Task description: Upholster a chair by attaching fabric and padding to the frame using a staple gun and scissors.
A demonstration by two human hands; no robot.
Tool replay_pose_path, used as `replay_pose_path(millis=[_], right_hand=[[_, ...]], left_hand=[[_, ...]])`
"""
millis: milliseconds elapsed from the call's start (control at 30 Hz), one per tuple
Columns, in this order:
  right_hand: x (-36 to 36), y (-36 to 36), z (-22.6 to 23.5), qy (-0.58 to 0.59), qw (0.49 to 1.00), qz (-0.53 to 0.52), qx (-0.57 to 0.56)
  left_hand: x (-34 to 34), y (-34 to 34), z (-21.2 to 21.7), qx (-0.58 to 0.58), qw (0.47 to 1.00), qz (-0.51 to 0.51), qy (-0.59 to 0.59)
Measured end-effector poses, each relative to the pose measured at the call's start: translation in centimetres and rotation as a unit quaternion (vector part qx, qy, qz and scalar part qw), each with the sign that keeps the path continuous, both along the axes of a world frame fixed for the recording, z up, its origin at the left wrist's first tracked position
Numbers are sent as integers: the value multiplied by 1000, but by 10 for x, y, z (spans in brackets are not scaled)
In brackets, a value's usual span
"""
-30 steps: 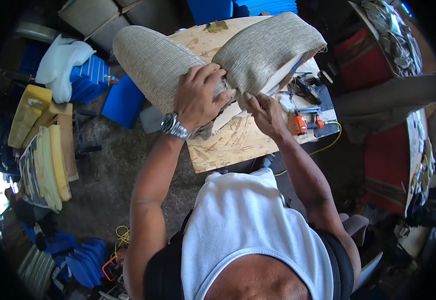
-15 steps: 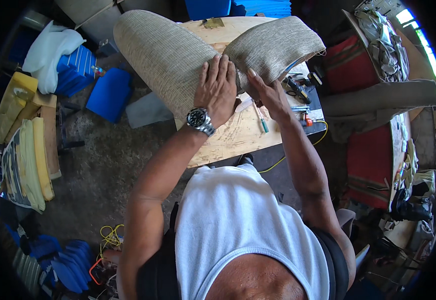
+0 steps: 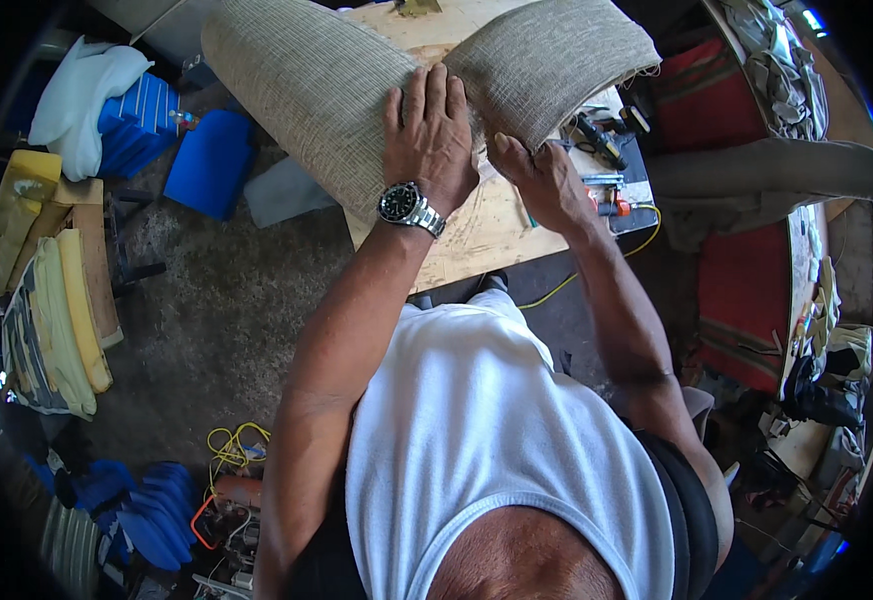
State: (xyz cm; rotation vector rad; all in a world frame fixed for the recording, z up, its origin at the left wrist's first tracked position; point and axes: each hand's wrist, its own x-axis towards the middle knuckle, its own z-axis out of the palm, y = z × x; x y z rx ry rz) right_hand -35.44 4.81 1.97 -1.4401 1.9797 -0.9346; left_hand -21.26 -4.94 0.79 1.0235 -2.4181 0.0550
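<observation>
A padded piece (image 3: pixel 307 85) covered in beige-grey woven fabric lies across the table, its long rounded section reaching to the far left. My left hand (image 3: pixel 432 130), with a metal-banded watch at the wrist, presses flat on it, fingers stretched out. To the right, a shorter flap of the same fabric (image 3: pixel 557 65) angles away, its outer edge frayed. At the near edge of that flap my right hand (image 3: pixel 547 185) is closed, thumb and fingers pinching the fabric. The exact grip is partly hidden under the curled fingers.
The wooden table (image 3: pixel 467 245) holds a dark power tool (image 3: pixel 602 140) and an orange-and-black tool (image 3: pixel 612 208) at its right. A yellow cable (image 3: pixel 597 265) trails off it. Blue panels (image 3: pixel 210 165) and foam slabs (image 3: pixel 62 320) stand left; red upholstered pieces (image 3: pixel 742 290) stand right.
The view has shifted, so the table and fabric piece sit higher. My right hand has closed more tightly at the fabric edge; my left hand stays flat on the piece.
</observation>
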Motion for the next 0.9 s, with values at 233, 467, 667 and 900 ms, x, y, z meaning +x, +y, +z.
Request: replay_pose_path(millis=[233, 467, 667, 900], right_hand=[[-33, 1, 32, 333, 922, 172, -98], [-47, -35, 85, 478, 826, 296, -47], [-27, -5, 43, 404, 886, 211, -80], [-4, 13, 11, 312, 939, 131, -67]], left_hand=[[7, 10, 5, -12, 999, -45, 17], [23, -2, 1, -32, 994, -103, -10], [22, -6, 4, -36, 989, -143, -28], [22, 0, 8, 25, 995, -101, 10]])
